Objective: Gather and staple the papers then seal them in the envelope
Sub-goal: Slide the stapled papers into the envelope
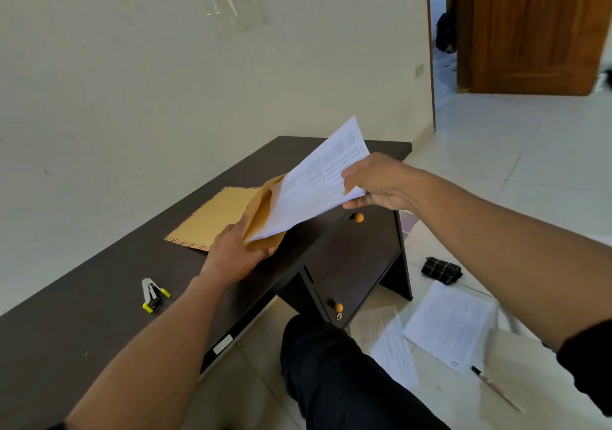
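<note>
A brown envelope (pixel 215 217) with a striped edge lies on the dark desk (pixel 99 297), its mouth facing right. My left hand (pixel 236 254) grips the envelope's open flap end and holds the mouth apart. My right hand (pixel 377 184) pinches a bundle of white printed papers (pixel 318 178) at their right edge. The papers tilt down to the left, and their lower left end sits inside the envelope's mouth. A small stapler (pixel 153 295) with yellow-green ends rests on the desk, to the left of my left forearm.
The desk stands against a pale wall and has drawers with orange knobs (pixel 358 217). On the tiled floor to the right lie loose printed sheets (pixel 450 327), a pen (pixel 490 383) and a black object (pixel 442 270). My dark-trousered knee (pixel 331 363) is beside the desk. A wooden door (pixel 530 28) stands open behind.
</note>
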The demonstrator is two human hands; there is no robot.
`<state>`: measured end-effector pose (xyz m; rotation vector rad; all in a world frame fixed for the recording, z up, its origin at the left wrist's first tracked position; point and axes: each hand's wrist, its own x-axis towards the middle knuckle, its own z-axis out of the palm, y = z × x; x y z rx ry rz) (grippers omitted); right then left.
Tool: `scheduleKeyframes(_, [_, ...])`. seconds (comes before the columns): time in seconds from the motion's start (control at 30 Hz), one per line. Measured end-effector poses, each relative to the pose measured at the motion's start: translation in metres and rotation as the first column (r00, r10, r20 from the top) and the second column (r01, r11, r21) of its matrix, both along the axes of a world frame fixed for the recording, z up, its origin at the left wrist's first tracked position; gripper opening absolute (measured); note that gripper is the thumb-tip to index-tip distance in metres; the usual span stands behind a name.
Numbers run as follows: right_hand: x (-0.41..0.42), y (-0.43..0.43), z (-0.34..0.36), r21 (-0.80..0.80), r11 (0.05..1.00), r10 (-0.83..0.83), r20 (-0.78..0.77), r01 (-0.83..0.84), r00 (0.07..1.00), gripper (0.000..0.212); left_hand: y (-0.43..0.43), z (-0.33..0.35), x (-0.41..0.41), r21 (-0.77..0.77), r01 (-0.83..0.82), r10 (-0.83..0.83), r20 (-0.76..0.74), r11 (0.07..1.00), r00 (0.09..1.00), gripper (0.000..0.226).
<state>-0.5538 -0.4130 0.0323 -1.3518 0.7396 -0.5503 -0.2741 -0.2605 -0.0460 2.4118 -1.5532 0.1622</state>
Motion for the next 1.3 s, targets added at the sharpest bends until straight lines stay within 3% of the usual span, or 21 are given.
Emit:
scheduleKeyframes(0.47, [0.016,0.009,0.005,0.091,0.988,-0.123,-0.006,0.124,0.992,0.033,0.0,0.003,-0.012,0.126,-0.064,0.031,0.243,0.99,0.97,0.099])
scheduleKeyframes(0.63, [0.02,0.015,-0.002,0.073,0.992,-0.101,0.007,0.1,0.995,0.036,0.0,0.004,-0.012,0.129,0.006,-0.046,0.311,0.992,0.949,0.098])
scheduleKeyframes(0.77, [0.027,0.024,-0.013,0.08,0.994,-0.078,0.012,0.076,0.997,0.05,0.0,0.004,-0.016,0.117,0.055,-0.088,0.301,0.992,0.949,0.099])
scheduleKeyframes(1.1, [0.045,0.04,-0.032,-0.002,1.0,-0.024,-0.089,0.024,0.996,0.039,0.009,0.003,-0.015,0.05,0.049,-0.059,0.212,0.998,0.976,0.102])
scheduleKeyframes(1.3, [0.06,0.037,-0.052,-0.112,0.993,-0.042,-0.086,0.033,0.995,0.062,0.014,0.006,-0.018,-0.006,0.11,-0.106,0.204,0.994,0.973,0.103])
